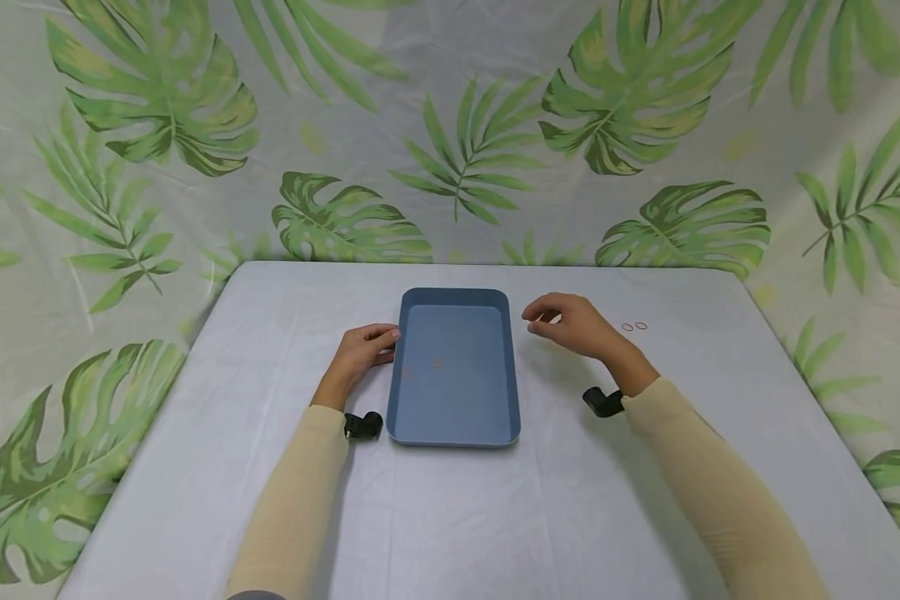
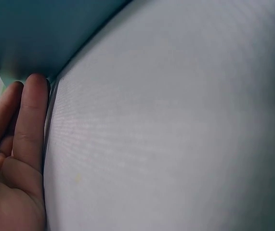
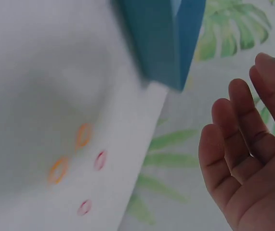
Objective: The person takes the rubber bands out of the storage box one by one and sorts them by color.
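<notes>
A blue rectangular tray (image 1: pixel 457 400) lies on the table. My left hand (image 1: pixel 358 350) is at its left side, the fingers (image 2: pixel 30 120) fairly straight and touching the outer wall. To the right of the tray, my right hand (image 1: pixel 573 323) hovers with loosely bent fingers; nothing is visible between them. Two small red rings (image 1: pixel 634 327) lie beyond the right wrist. The right wrist view also shows two orange rings (image 3: pixel 58 170) beside the red ones; the right arm seems to hide them from the head camera. A tiny orange spot (image 1: pixel 438 364) is inside the tray, too small to identify.
A white cloth (image 1: pixel 450 517) covers the table. Behind its far edge hangs a leaf-patterned curtain (image 1: pixel 480 242). A black wrist camera (image 1: pixel 363 426) sticks out from the left wrist, another (image 1: pixel 603 402) from the right.
</notes>
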A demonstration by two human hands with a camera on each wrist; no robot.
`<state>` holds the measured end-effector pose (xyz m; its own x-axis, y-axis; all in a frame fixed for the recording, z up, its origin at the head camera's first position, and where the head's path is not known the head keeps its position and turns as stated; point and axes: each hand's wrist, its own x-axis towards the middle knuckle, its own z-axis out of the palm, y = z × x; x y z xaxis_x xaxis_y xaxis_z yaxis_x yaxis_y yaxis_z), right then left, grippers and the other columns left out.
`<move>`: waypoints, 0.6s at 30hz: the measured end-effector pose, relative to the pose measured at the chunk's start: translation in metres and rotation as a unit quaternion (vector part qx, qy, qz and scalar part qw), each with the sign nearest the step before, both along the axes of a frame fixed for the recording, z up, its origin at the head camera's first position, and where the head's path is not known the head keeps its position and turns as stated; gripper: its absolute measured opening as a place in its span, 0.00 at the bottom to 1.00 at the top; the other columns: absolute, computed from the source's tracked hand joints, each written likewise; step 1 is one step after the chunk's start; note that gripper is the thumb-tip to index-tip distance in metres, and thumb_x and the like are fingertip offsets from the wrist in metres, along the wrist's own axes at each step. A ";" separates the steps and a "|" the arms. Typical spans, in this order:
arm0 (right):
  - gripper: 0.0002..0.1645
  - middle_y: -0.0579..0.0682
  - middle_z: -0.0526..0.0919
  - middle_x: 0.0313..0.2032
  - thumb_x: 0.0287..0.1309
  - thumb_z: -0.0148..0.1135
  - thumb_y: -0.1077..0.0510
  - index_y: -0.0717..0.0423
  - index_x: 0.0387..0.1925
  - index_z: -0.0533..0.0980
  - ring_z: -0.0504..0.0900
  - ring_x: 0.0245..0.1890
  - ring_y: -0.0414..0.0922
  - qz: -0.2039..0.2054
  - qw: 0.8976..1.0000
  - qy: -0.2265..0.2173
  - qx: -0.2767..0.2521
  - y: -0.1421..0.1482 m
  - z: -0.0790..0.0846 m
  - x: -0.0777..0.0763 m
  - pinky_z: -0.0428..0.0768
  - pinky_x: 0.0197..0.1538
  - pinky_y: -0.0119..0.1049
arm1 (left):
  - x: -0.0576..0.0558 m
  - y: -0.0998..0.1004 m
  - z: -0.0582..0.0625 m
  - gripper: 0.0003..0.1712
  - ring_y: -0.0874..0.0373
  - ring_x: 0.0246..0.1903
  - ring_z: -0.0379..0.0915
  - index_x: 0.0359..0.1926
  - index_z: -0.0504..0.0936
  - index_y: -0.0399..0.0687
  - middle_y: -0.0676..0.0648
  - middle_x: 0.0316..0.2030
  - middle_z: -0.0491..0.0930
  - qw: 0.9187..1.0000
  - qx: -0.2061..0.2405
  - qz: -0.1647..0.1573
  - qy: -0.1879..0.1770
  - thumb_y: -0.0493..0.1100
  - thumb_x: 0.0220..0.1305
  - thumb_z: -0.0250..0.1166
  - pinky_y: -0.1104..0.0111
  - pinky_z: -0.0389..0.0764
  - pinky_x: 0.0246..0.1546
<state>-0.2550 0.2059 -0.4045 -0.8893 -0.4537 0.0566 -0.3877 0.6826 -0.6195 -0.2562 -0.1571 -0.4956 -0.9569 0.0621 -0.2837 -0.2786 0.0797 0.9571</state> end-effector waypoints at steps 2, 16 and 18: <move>0.14 0.58 0.85 0.48 0.64 0.63 0.61 0.61 0.50 0.81 0.82 0.46 0.53 0.021 1.000 0.010 -0.002 -0.011 0.004 -0.002 0.82 0.50 0.48 | 0.000 0.000 -0.001 0.24 0.67 0.43 0.79 0.62 0.78 0.38 0.37 0.59 0.78 1.000 0.000 0.001 0.000 0.45 0.70 0.64 0.74 0.87 0.47; 0.13 0.58 0.85 0.47 0.64 0.63 0.62 0.61 0.49 0.81 0.82 0.45 0.51 0.100 0.995 0.009 -0.008 -0.080 0.018 -0.009 0.83 0.49 0.47 | 0.001 0.001 0.000 0.22 0.66 0.42 0.79 0.60 0.79 0.37 0.38 0.56 0.79 1.000 0.005 0.003 0.003 0.43 0.70 0.63 0.72 0.87 0.48; 0.13 0.57 0.85 0.48 0.64 0.63 0.62 0.60 0.49 0.82 0.82 0.45 0.51 0.104 0.995 0.007 -0.003 -0.087 0.017 -0.010 0.83 0.51 0.48 | 0.001 0.001 0.000 0.22 0.66 0.42 0.79 0.60 0.79 0.36 0.39 0.55 0.80 1.000 0.006 0.003 0.004 0.43 0.70 0.64 0.72 0.87 0.47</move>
<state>-0.2649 0.1187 -0.3872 -0.7759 -0.6269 0.0707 -0.5279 0.5840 -0.6167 -0.2556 -0.1564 -0.4957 -0.9595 0.0602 -0.2752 -0.2711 0.0675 0.9602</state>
